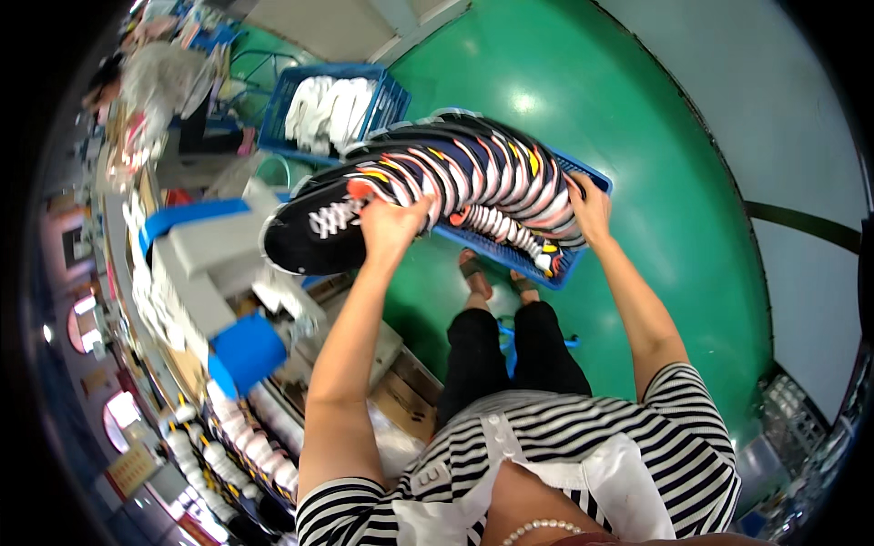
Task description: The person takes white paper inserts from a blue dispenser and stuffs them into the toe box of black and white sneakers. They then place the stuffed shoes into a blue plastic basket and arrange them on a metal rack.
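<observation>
Between my two hands stretches a long, curved stack of overlapping fabric pieces [473,173], black with white, coral, navy and yellow edges. Whether they are socks or shoe parts I cannot tell. A rounded black piece with white markings shows at the left end. My left hand [393,223] is closed around the near side of that end. At the other end, my right hand [592,209] grips the stack's right edge. Below it stands a blue plastic crate [572,271], partly hidden, with a smaller row of similar pieces [505,227] in it.
Another blue crate [391,102] holds white fabric pieces [332,109]. A grey machine with blue parts [205,241] stands at my left, with stacked pieces [250,432] nearer. A co-worker [168,86] is at the far left. Green floor [674,282] and a pale wall [765,100] lie right.
</observation>
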Action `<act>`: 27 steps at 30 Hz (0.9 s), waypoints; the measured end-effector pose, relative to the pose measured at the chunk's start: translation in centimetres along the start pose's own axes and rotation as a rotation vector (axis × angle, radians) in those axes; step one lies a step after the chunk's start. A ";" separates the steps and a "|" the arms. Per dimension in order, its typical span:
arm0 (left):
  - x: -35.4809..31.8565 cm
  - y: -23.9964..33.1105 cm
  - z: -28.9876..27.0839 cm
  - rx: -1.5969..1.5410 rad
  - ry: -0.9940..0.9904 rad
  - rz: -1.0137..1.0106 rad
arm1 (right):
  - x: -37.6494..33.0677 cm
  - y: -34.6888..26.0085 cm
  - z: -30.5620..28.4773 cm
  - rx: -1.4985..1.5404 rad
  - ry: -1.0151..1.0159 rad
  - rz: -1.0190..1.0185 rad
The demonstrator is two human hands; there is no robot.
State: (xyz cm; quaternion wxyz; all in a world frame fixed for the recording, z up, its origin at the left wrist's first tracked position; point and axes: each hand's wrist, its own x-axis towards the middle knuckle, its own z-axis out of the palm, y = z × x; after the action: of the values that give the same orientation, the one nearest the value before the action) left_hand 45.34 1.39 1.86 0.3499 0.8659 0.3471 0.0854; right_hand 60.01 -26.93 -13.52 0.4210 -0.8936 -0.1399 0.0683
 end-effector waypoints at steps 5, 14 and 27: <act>11.3 -11.8 16.8 0.213 -0.364 -0.062 | 2.3 13.7 9.3 -0.267 -0.166 0.234; 23.5 -26.8 43.9 0.216 -0.650 -0.040 | 8.2 31.6 20.8 -0.999 -0.089 0.278; -19.0 -32.3 17.4 -0.027 -0.093 -0.462 | -10.7 13.4 22.8 -0.169 -0.968 -0.132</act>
State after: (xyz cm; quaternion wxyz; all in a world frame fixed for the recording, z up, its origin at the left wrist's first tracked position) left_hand 20.53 -4.01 -30.71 0.3871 0.7619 0.5182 -0.0323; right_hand 46.97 -21.61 -38.38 0.2371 -0.7795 -0.3806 0.4373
